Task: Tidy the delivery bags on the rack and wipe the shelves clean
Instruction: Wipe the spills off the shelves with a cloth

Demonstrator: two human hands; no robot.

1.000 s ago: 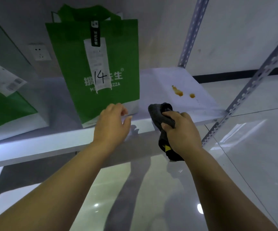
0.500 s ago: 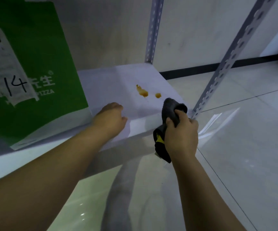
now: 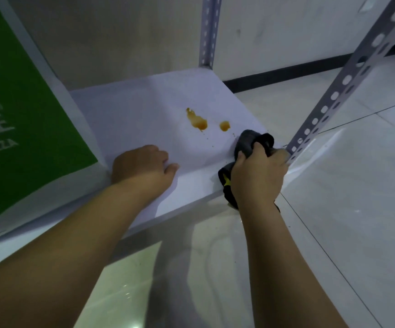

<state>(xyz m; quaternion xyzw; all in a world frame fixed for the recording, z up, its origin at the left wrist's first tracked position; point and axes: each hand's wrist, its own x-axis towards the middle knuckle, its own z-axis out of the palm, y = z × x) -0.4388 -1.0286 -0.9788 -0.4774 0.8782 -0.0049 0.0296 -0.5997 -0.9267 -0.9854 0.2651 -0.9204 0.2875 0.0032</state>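
Observation:
A white shelf (image 3: 144, 114) carries a green delivery bag (image 3: 19, 129) at the left and two orange-brown sauce stains (image 3: 197, 120) toward the right. My right hand (image 3: 256, 176) grips a bunched dark grey cloth (image 3: 253, 140) with a yellow tag, at the shelf's front right corner, just short of the stains. My left hand (image 3: 142, 166) rests on the shelf near its front edge, fingers curled under, right beside the bag's lower corner. The bag's top is cut off by the frame.
Perforated grey metal rack posts rise at the back (image 3: 209, 31) and at the front right corner (image 3: 333, 95), the latter right next to my right hand. A glossy tiled floor (image 3: 345, 209) lies below and to the right. A wall with a dark baseboard stands behind.
The view has swung right and closer, so the bag slid out to the left. My right hand moved the cloth up onto the shelf's front right corner, nearer the stains. My left hand stays on the shelf.

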